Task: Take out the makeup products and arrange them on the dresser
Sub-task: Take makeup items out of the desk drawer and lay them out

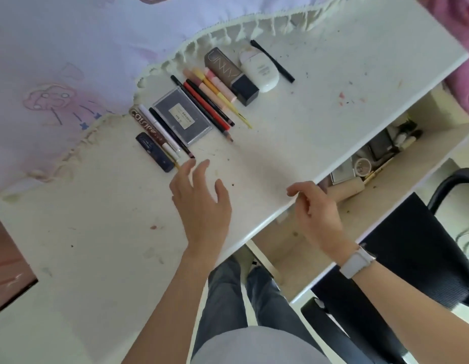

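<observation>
Dresser (333, 106) top: a row of makeup (202, 101) lies just past your left hand (202, 203), from dark stick to palette, pencils, brown tube, white bottle. Open drawer (380, 153), beyond your right hand (317, 208), holds more: a round compact (362, 165), boxes, a beige tube. Your left hand hovers spread and empty, fingertips near the row's near end. Your right hangs loosely curled at the dresser edge, holding nothing. Reach right into the drawer, lift one piece, and set it parallel in the row.
</observation>
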`<state>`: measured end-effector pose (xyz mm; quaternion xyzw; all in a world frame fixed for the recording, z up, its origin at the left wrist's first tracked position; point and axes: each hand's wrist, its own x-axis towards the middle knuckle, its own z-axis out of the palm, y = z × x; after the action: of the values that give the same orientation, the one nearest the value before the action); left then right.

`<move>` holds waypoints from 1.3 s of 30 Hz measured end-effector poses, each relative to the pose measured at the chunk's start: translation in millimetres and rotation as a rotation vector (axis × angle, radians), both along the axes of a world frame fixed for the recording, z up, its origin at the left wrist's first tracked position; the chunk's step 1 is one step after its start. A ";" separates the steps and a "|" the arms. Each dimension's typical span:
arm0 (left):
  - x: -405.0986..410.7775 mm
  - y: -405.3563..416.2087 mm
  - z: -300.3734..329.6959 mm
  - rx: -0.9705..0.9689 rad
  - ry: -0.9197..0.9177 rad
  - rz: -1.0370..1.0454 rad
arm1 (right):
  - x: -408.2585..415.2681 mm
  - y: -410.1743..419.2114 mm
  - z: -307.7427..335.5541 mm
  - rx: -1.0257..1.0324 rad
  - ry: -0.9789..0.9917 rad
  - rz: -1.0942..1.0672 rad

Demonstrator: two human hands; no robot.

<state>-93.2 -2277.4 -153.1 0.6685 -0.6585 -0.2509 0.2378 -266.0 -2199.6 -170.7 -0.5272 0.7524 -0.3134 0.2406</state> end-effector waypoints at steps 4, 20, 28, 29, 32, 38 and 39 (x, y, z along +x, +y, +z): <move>-63.0 49.5 -9.5 -0.140 0.065 -0.364 | -69.6 35.9 -23.4 0.259 0.193 -0.034; -202.6 64.7 -138.9 0.053 -0.583 -0.611 | -154.2 8.2 -101.9 0.682 0.727 0.428; -219.4 67.4 -150.5 0.177 -0.561 -0.558 | -159.2 5.8 -100.7 0.693 0.726 0.384; -218.6 67.9 -150.3 0.179 -0.561 -0.552 | -161.0 4.9 -101.2 0.684 0.740 0.392; -214.0 69.7 -149.5 0.141 -0.613 -0.578 | -168.6 4.0 -101.4 0.666 0.772 0.466; -204.6 70.9 -145.3 0.017 -0.563 -0.607 | -176.5 5.2 -95.0 0.706 0.791 0.553; -202.5 72.0 -145.2 0.015 -0.510 -0.617 | -177.5 5.2 -93.2 0.692 0.777 0.545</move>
<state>-295.7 -2205.5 -298.3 0.4818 -0.8644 -0.1415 -0.0248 -443.5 -2194.4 -263.9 -0.6687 0.6811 0.2397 0.1772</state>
